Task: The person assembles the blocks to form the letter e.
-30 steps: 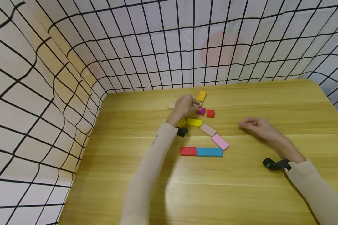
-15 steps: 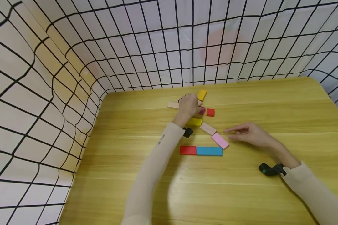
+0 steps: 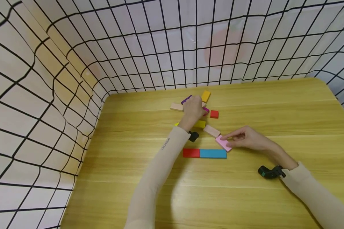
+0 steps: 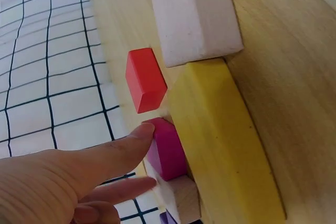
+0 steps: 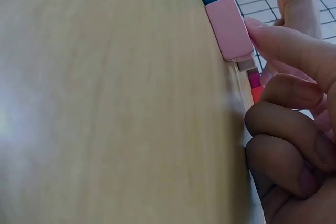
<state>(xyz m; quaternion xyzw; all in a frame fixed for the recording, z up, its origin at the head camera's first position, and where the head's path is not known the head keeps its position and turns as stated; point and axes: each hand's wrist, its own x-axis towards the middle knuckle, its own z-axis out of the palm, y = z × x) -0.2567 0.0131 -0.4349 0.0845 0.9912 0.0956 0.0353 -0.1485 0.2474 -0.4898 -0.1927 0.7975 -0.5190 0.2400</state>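
Head view: block layout looks about midway, as a judgement. Done: long red wooden block (image 3: 191, 153) and long blue wooden block (image 3: 217, 154) lie end to end near; from blue's right end, pink wooden block (image 3: 222, 144), pale-pink wooden block (image 3: 211, 130) and yellow wooden block (image 3: 200, 124) run far-left, ends meeting or nearly. Left, presumably: short red wooden block (image 3: 214, 114) and orange wooden block (image 3: 206, 96) sit apart from that run, far side; magenta wooden block (image 4: 167, 150) abuts a small pale block (image 4: 181, 199), also separate.

Left hand (image 3: 193, 108) is over the far cluster, straight digit touching magenta's end, no grasp visible; magenta is just right of it. Right hand (image 3: 250, 138): thumb and index extended, gap between, tips against pink's right side, other fingers curled, nothing gripped; pink lies just left.
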